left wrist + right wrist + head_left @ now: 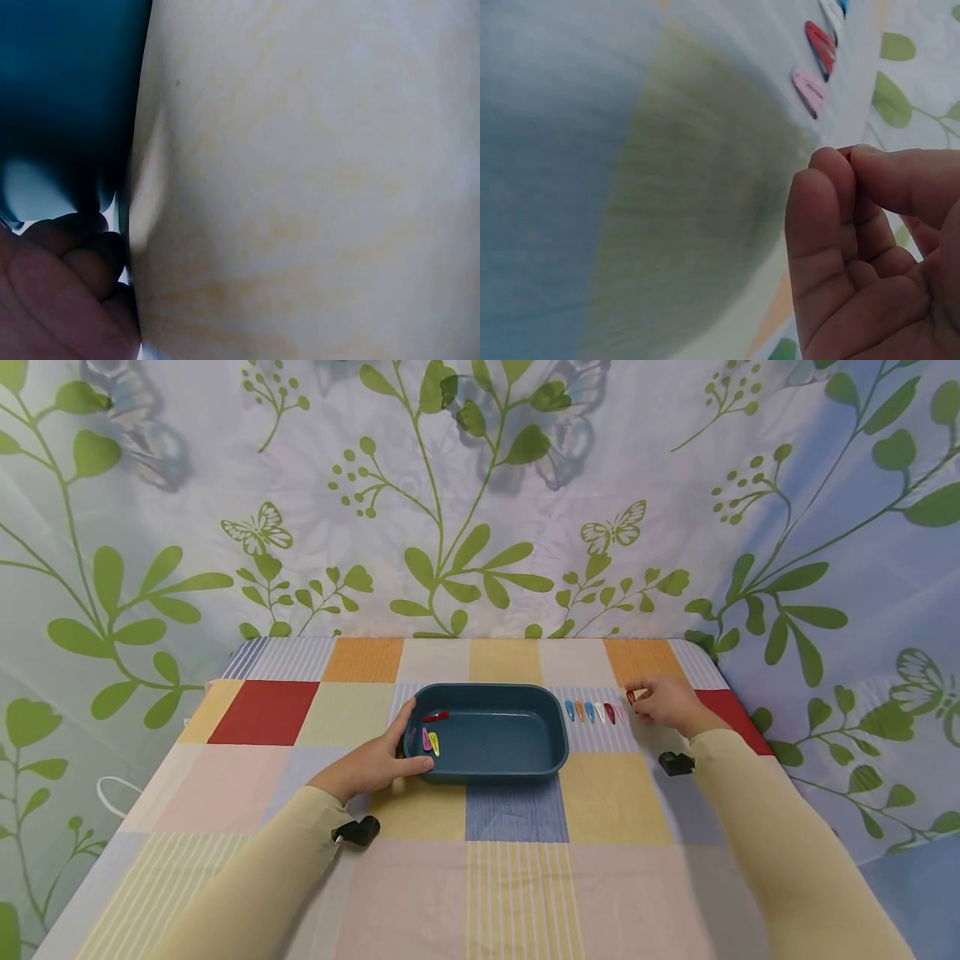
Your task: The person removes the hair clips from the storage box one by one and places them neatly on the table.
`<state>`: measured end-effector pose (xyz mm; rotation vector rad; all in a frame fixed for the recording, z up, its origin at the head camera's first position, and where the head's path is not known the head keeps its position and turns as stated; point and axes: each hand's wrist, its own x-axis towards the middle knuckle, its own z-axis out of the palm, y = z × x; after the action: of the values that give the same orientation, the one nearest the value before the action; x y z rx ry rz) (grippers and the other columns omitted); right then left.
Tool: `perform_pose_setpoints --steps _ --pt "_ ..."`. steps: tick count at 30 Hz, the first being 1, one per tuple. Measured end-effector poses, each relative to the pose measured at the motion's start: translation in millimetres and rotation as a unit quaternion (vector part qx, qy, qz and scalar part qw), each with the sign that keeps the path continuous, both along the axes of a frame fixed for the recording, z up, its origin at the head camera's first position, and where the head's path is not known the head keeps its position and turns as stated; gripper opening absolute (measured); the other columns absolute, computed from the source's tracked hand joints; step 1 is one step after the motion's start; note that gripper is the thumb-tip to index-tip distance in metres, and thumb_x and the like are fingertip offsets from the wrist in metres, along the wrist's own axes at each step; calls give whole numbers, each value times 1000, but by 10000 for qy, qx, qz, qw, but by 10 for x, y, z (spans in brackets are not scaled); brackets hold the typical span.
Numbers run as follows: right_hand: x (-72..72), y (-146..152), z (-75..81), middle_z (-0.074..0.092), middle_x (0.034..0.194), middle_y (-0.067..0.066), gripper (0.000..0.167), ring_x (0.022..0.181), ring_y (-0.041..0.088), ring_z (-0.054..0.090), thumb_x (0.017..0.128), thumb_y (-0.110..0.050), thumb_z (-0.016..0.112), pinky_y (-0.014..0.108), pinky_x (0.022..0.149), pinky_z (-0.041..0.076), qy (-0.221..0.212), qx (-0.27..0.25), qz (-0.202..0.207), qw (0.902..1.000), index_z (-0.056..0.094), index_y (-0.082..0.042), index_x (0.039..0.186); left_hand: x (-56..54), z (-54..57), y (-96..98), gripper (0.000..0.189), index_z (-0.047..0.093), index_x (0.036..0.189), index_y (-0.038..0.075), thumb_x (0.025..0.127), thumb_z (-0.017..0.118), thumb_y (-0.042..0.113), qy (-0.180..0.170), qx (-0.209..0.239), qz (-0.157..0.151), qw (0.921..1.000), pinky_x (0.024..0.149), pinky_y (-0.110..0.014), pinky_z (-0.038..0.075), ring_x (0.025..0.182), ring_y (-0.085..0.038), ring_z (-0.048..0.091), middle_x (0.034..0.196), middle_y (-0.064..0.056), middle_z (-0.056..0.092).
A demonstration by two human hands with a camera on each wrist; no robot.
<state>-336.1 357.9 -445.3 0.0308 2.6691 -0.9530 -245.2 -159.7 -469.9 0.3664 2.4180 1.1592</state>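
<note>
A dark blue plastic tray (491,774) sits on the patchwork cloth. My left hand (381,762) grips its left end, thumb along the near rim and fingers at the left wall; in the left wrist view, curled fingers (94,262) lie against the tray. Inside the tray are a red hair clip (436,717), a pink clip (426,740) and a yellow-green clip (434,743). My right hand (666,703) pinches a red snap hair clip (631,697) between thumb and fingertips, just right of a row of clips. That clip is mostly hidden by fingers in the right wrist view.
Between tray and right hand several clips lie side by side: blue, orange (579,711), white (600,712), red (610,714) and pink (618,711) ones. A leaf-patterned curtain (480,510) hangs behind the table. A white cord loop (112,797) shows at the left edge.
</note>
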Motion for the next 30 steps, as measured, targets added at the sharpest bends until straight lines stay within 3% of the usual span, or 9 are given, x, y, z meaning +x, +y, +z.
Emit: perform_pose_setpoints --steps 13,30 --pt "31 -22 -83 74 109 20 43 77 19 63 98 -6 63 27 67 54 -124 501 216 9984 61 5 140 -1 -4 5 112 -13 165 48 95 73 56 -1 -97 15 10000 124 -68 28 159 -42 25 178 -9 8" --pt "44 -36 -131 71 122 25 44 93 28 63 101 -13 63 30 75 52 -52 960 350 9948 62 4 141 -2 11 9 112 -14 166 45 96 72 54 -19 -84 -19 10000 123 -69 29 159 -43 25 178 -10 9"
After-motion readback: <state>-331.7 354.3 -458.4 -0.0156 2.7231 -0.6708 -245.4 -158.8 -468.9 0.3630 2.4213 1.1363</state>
